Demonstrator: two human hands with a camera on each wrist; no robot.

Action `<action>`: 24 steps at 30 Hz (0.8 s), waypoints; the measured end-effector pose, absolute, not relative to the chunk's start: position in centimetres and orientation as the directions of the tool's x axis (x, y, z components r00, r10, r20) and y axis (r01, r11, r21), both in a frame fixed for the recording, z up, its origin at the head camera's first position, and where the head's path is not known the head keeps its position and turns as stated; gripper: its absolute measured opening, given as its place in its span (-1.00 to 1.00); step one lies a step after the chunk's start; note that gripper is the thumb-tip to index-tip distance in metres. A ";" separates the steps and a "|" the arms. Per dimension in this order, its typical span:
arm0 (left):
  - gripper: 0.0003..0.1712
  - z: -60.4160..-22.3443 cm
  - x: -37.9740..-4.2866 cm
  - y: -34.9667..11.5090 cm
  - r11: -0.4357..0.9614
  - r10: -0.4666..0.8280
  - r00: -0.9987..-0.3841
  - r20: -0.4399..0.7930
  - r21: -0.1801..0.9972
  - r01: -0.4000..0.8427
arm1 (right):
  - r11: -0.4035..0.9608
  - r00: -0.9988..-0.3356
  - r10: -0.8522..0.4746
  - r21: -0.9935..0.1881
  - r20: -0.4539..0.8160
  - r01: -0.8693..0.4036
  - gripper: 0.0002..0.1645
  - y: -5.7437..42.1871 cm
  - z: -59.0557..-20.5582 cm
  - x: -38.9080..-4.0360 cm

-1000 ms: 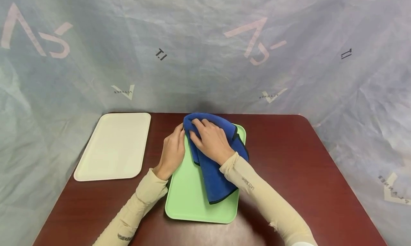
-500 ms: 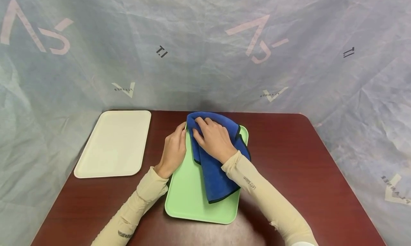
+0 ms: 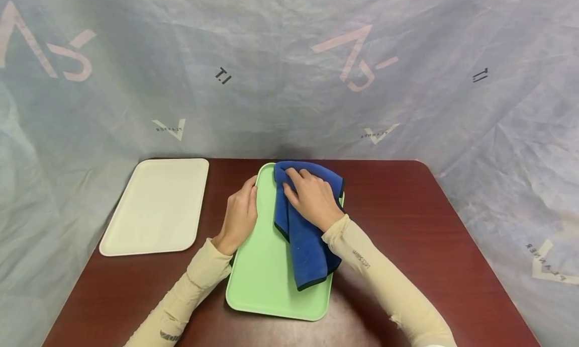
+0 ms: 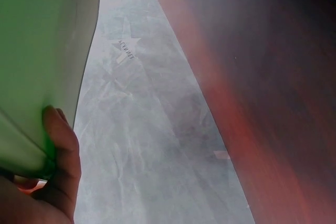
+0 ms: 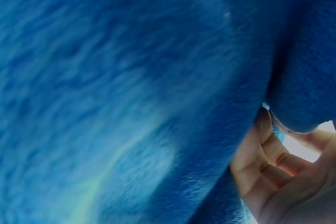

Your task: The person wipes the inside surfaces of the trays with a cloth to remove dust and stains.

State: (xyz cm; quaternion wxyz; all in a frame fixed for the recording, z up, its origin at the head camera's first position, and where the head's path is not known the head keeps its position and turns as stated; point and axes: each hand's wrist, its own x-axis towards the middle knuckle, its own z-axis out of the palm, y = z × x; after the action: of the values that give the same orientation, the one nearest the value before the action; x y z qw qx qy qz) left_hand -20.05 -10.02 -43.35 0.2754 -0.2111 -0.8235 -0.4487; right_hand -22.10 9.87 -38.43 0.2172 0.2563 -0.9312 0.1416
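A light green tray (image 3: 260, 274) lies lengthwise in front of me in the head view. My left hand (image 3: 239, 211) grips its left edge near the far end; in the left wrist view, curled fingers (image 4: 64, 135) wrap that edge. Over the tray's far right part is draped a blue towel (image 3: 307, 256) with black edging, one end hanging toward me. My right hand (image 3: 312, 196) holds the towel against the tray, fingers bent into the cloth. Blue pile fills most of the right wrist view, where the fingers (image 5: 273, 169) meet a fold of the towel (image 5: 105, 77).
A white tray (image 3: 156, 206) lies at the back left of the dark red table (image 3: 407, 236). Grey printed sheeting (image 3: 280, 75) hangs behind the table and along both sides.
My right hand has slid the towel rightward across the tray, baring the far left corner. The left hand keeps its hold on the left edge. The towel's near end has narrowed.
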 end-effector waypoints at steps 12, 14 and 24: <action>-0.61 -43.5 -19.1 -10.5 0.534 0.087 -0.771 0.631 0.624 0.571 | 0.833 -0.780 -0.409 -0.154 0.473 -0.531 -0.68 11.3 -39.0 -21.4; -0.61 -43.4 -18.9 -10.6 0.538 0.083 -0.768 0.635 0.621 0.571 | 0.834 -0.780 -0.407 -0.154 0.476 -0.529 -0.68 11.7 -39.1 -21.3; -0.60 -43.4 -18.4 -10.8 0.526 0.073 -0.755 0.652 0.618 0.585 | 0.849 -0.798 -0.387 -0.159 0.462 -0.504 -0.66 13.6 -39.7 -20.7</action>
State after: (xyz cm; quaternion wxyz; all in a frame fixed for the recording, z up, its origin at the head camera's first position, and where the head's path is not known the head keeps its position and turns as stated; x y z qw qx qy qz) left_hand -18.35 -10.85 -43.40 0.2878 -0.1995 -0.8247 -0.4441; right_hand -20.69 13.62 -39.69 0.2110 0.2376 -0.9380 0.1381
